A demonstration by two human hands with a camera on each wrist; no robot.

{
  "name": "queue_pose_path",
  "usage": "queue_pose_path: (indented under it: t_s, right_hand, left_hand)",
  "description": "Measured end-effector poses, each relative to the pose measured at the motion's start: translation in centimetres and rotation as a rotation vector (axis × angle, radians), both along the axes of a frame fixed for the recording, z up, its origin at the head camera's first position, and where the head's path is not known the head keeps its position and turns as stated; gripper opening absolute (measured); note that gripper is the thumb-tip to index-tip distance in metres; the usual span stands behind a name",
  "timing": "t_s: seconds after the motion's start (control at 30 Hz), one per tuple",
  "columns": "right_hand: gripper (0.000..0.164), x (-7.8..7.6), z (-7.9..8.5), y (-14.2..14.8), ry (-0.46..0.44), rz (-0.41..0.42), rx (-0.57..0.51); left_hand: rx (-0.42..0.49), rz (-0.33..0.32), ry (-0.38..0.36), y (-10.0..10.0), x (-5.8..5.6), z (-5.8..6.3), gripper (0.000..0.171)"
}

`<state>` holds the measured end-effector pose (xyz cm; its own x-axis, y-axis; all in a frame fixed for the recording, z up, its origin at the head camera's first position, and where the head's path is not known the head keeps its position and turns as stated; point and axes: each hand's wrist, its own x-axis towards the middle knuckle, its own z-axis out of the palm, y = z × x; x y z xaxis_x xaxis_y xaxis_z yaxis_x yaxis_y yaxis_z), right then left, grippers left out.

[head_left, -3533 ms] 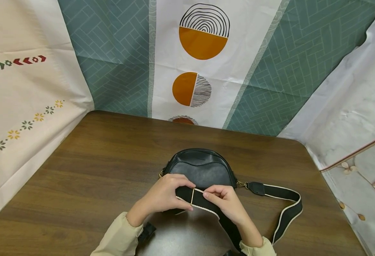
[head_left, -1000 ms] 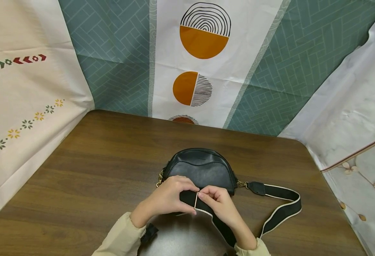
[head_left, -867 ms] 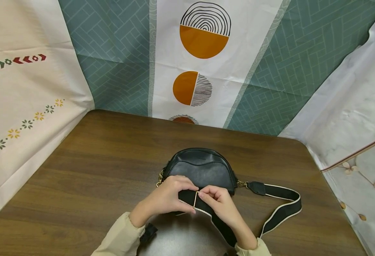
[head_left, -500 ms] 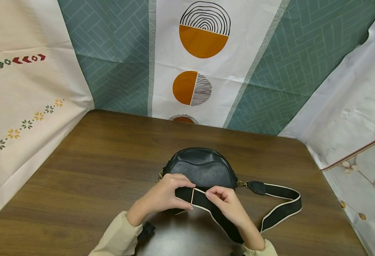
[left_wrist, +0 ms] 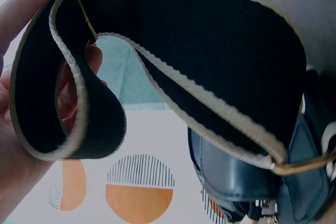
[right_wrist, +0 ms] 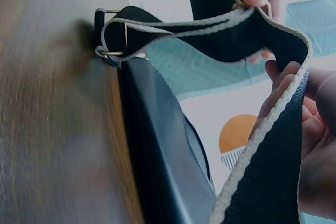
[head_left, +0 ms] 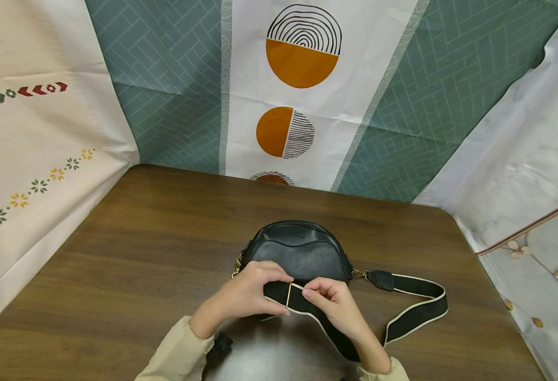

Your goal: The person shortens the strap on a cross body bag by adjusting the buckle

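A black half-moon shoulder bag (head_left: 303, 251) lies on the table, with a black, cream-edged webbing strap (head_left: 324, 320) running in front of it. My left hand (head_left: 248, 293) pinches the thin gold slide buckle (head_left: 289, 295) across its two ends, between thumb and fingers. Just right of the buckle, my right hand (head_left: 338, 304) pinches the strap's upper edge between thumb and index finger. In the left wrist view the strap (left_wrist: 210, 40) is doubled, with a loop hanging by the left palm. A gold rectangular ring (right_wrist: 126, 35) holds the strap's far fold in the right wrist view.
The strap's other stretch (head_left: 419, 317) curves over the wooden table (head_left: 131, 264) to the right, joined to the bag by a gold clasp (head_left: 360, 273). A patterned cloth (head_left: 179, 90) hangs behind the table, with pale cloths at both sides.
Both hands keep their grips. The left hand with the buckle shifts back and forth slightly, lately toward the right hand. The strap's right-hand curve has drawn left near the right wrist.
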<state>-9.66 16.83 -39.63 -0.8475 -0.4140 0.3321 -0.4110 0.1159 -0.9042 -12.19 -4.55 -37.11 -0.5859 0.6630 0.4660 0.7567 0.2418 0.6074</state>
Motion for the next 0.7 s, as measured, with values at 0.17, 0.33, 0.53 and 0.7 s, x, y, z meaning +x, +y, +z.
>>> queue_pose_path:
  t_s: [0.17,0.33,0.53,0.7]
  right_hand:
    - [0.009,0.0,0.4,-0.8,0.015,-0.023,0.014]
    - [0.009,0.0,0.6,-1.4,0.002,-0.049,0.009]
    - [0.009,0.1,0.6,-1.1,-0.066,-0.054,0.037]
    - [0.01,0.1,0.7,-0.1,-0.101,-0.021,0.069]
  left_hand:
    - [0.011,-0.02,0.053,0.7,0.1,-0.2,0.044]
    - [0.038,-0.011,0.075,0.8,0.0,-0.4,0.044]
    - [0.042,-0.011,0.064,0.5,-0.1,-0.5,0.046]
    - [0.036,0.007,0.039,0.0,-0.2,-0.4,0.045]
